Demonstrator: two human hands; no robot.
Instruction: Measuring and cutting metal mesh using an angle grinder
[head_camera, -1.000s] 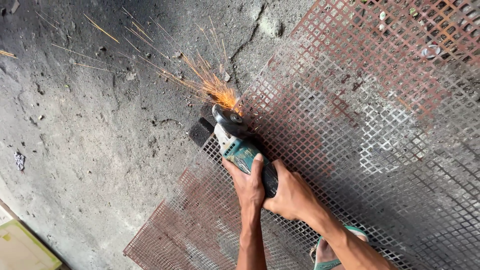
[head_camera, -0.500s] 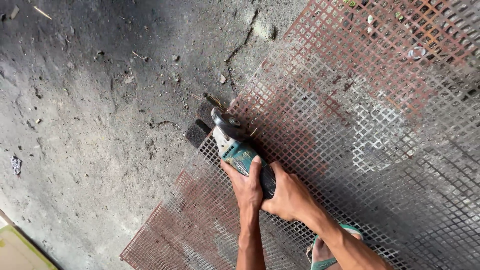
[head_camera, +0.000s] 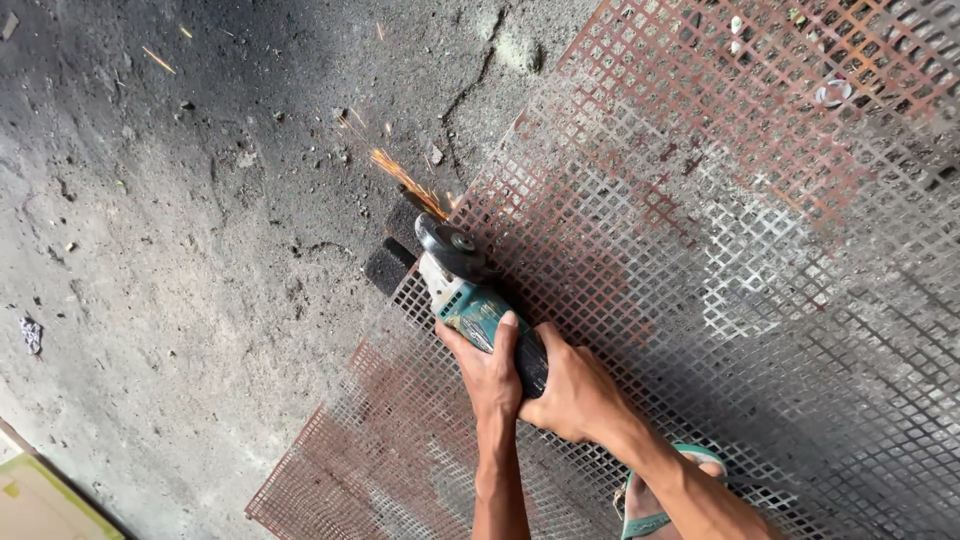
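We grip a teal angle grinder (head_camera: 470, 300) with both hands — our left hand (head_camera: 490, 365) wraps the front of the body, fingers pressed together around it, and our right hand (head_camera: 572, 395) closes on the dark rear handle just behind. The grinder lies low over the left edge of a rusty metal mesh sheet (head_camera: 700, 220), its disc at the rim of the sheet, where a short spray of orange sparks (head_camera: 405, 182) flies up and left over the concrete floor (head_camera: 180, 250). A dark block (head_camera: 385, 265) sits just beside the disc, under the mesh edge. Near the bottom, a foot in a green sandal (head_camera: 655, 500) rests on the mesh — close beside our right forearm.
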